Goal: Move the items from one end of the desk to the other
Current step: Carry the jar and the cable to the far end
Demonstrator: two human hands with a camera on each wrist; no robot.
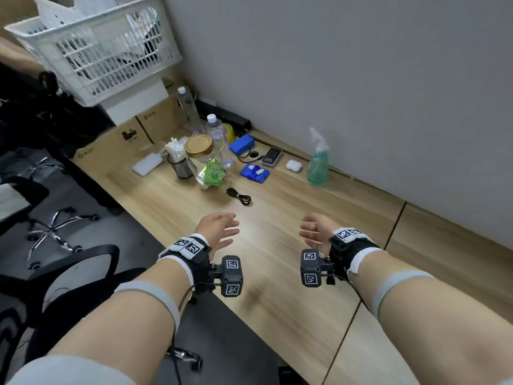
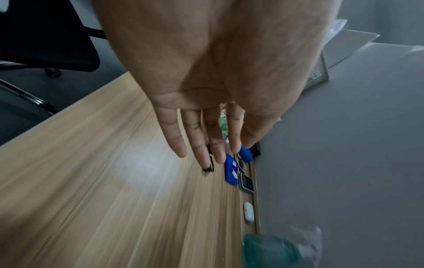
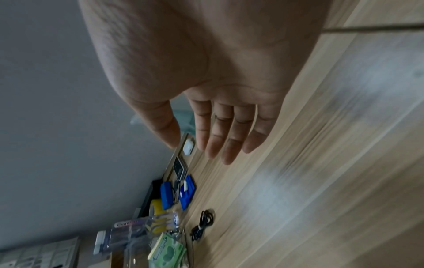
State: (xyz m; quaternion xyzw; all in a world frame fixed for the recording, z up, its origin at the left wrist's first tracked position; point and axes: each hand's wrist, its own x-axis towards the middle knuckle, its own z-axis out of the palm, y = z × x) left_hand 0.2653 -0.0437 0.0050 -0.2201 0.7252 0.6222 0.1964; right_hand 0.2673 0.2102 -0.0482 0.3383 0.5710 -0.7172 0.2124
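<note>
Hovering empty left hand (image 1: 219,230), right hand (image 1: 315,232), bottle (image 3: 137,229) label perhaps "Cancer"

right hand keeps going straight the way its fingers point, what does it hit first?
Probably the white earbud case. The right hand is open above bare desk, and in the right wrist view its fingers aim at the case, with the spray bottle just beyond. Depth is unclear, so height may change that.

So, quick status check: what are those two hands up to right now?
Left hand open, right hand open, both hovering empty. Nearest item, coiled black cable, untouched on pale wooden desk. Nothing in the way.
</note>
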